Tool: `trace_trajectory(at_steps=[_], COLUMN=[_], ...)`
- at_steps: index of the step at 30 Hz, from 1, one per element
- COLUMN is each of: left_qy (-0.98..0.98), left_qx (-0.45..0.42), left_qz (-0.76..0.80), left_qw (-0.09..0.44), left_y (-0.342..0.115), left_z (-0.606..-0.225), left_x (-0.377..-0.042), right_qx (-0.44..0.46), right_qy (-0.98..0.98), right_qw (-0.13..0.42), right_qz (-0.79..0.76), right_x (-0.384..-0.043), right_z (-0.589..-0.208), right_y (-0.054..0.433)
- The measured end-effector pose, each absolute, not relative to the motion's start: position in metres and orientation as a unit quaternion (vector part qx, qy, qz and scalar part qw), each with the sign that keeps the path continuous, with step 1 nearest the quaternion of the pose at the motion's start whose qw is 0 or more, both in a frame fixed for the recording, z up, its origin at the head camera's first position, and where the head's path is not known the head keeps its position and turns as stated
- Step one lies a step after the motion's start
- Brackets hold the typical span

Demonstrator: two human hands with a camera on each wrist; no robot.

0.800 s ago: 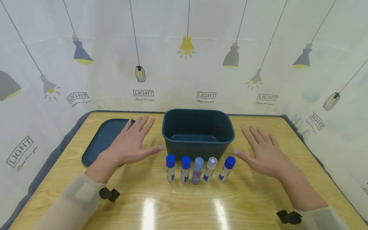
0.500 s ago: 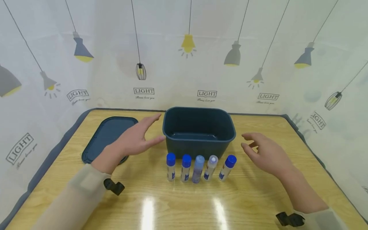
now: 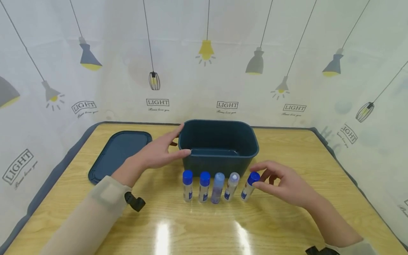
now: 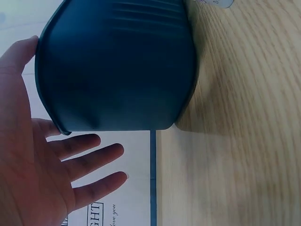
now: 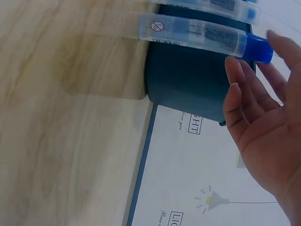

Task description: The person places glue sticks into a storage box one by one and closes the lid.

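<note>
Five or so slim clear glue bottles, several with blue caps, stand in a row before a dark teal bin (image 3: 220, 163). At the right end, the right hand (image 3: 283, 182) pinches the blue cap of a glue bottle (image 3: 248, 189), thumb in front and index finger behind, other fingers curled beside it. This bottle (image 5: 197, 35) leans slightly in the right wrist view, its base at the table. The left hand (image 3: 156, 152) touches the bin's left rim, thumb on the front corner, fingers spread along the far side. In the left wrist view the left hand's (image 4: 37, 155) fingers are mostly straight.
A dark teal lid (image 3: 119, 152) lies flat on the wooden table (image 3: 197, 233) to the left, partly behind the left arm. A pale curtain (image 3: 178, 56) printed with lamps hangs round the table's back and sides.
The right hand has moved left and down from beside the bin to the end bottle's cap, its fingers bending. The left hand has moved right to the bin's rim.
</note>
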State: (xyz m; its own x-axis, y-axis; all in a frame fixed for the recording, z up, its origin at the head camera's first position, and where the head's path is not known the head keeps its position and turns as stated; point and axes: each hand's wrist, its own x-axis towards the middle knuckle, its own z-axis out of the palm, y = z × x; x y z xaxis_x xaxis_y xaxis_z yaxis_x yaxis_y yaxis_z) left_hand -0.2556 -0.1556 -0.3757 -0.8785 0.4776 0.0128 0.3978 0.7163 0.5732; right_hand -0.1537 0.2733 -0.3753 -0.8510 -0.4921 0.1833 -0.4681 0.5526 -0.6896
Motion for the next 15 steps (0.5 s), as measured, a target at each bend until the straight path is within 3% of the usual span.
trace_trajectory(at_steps=[15], left_qy=[0.925], left_qx=[0.219], left_qz=[0.299], left_qw=[0.076], left_y=[-0.1517], left_z=[-0.3774], left_x=[-0.2556], right_qx=[-0.285], right_qy=[0.879], right_qw=[0.004], right_qz=[-0.382], right_x=[-0.1501], right_z=[-0.3854], right_y=[0.2667])
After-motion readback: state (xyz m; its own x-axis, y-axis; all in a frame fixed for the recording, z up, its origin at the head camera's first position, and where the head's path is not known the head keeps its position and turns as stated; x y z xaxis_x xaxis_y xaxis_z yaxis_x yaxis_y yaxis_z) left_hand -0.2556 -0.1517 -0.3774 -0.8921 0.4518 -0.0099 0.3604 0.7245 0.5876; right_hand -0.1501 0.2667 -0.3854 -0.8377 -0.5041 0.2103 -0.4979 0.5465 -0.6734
